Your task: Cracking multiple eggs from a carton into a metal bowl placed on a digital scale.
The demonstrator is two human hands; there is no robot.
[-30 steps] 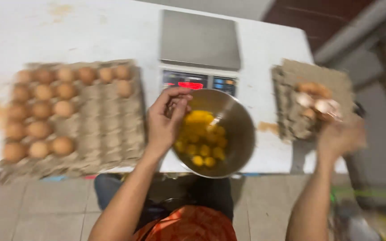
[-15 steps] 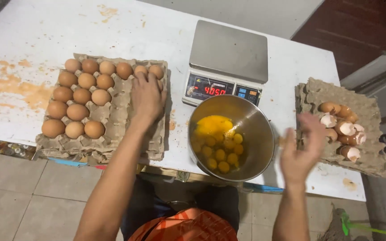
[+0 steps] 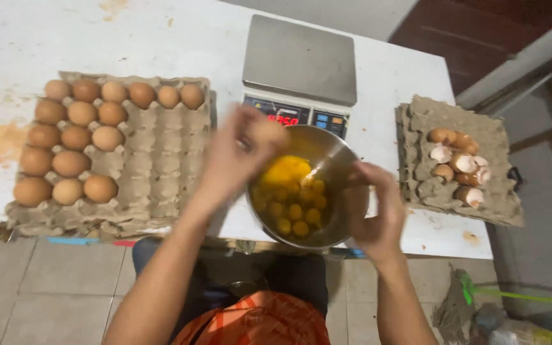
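While the left hand (image 3: 234,160) hovers blurred over the rim of the bowl (image 3: 337,163), its fingers close around a brown egg (image 3: 268,133). Bowl: round, shiny steel, at the table's (image 3: 161,38) front edge before a scale (image 3: 299,61), holding many yellow yolks (image 3: 289,198). Right hand (image 3: 372,207): fingers curled against the bowl's right wall. Left tray (image 3: 167,160): brown eggs. Right tray (image 3: 429,128): broken shells (image 3: 461,163).

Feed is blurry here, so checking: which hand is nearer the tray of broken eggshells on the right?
Right. The right hand is at the metal bowl's right rim, beside the eggshell tray. The left hand holds an egg over the bowl's left rim, farther from it.
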